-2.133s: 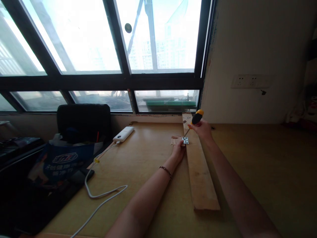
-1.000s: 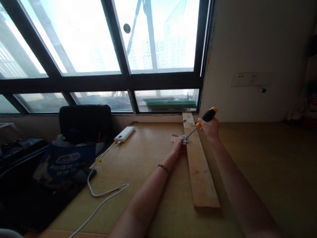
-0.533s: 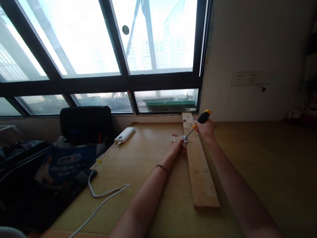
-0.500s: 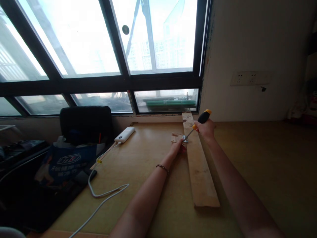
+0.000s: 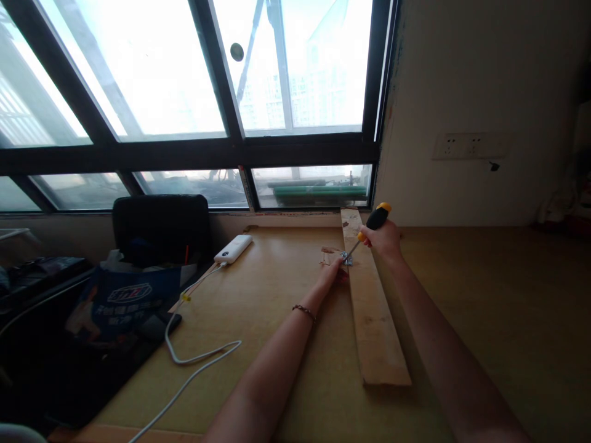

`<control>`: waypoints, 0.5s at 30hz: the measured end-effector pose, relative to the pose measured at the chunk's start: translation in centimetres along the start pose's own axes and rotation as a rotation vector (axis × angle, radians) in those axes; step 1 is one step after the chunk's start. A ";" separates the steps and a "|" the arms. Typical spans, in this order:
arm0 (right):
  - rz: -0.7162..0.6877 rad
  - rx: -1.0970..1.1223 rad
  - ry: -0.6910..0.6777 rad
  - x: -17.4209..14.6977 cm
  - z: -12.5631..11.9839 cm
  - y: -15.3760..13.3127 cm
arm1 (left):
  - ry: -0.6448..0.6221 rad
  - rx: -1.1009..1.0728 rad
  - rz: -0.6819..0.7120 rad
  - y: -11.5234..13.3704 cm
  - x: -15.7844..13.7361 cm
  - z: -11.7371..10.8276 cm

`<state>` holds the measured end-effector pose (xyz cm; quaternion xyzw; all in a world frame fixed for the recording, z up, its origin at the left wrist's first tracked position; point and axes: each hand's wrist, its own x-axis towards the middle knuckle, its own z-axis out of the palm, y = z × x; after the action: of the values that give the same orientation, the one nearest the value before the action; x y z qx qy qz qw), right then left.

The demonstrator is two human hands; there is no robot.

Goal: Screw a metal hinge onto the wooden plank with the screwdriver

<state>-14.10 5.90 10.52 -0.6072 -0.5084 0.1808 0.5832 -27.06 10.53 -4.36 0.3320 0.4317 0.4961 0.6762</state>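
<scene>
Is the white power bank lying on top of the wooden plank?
No, the power bank lies on the table, left of the plank.

Right hand (image 5: 384, 239) gripping screwdriver (image 5: 367, 231) — tip on hinge (image 5: 346, 259), left hand (image 5: 333, 273) beside

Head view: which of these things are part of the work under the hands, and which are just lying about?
In use:
- screwdriver, gripped by the right hand, tip on the hinge
- metal hinge, steadied by the left hand
- wooden plank under the hinge
- small wood piece beside the plank

Lying about:
- power bank and white cable
- blue bag
- black chair
</scene>
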 end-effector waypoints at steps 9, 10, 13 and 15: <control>0.082 0.262 -0.225 0.0 -0.6 -0.8 | 0.018 0.154 0.101 0.2 -0.1 -0.2; 0.107 0.314 -0.284 -0.1 -0.7 -1.0 | 0.017 0.148 0.108 0.1 -0.1 -0.2; 0.127 0.358 -0.389 -0.1 -1.1 -1.1 | 0.019 0.158 0.118 0.1 -0.1 -0.2; 0.084 0.247 -0.326 -0.2 -0.9 -0.9 | 0.018 0.177 0.124 0.0 0.0 -0.3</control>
<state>-13.79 5.10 11.52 -0.5145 -0.5445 0.3616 0.5551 -27.33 10.51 -4.45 0.4118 0.4586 0.5001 0.6083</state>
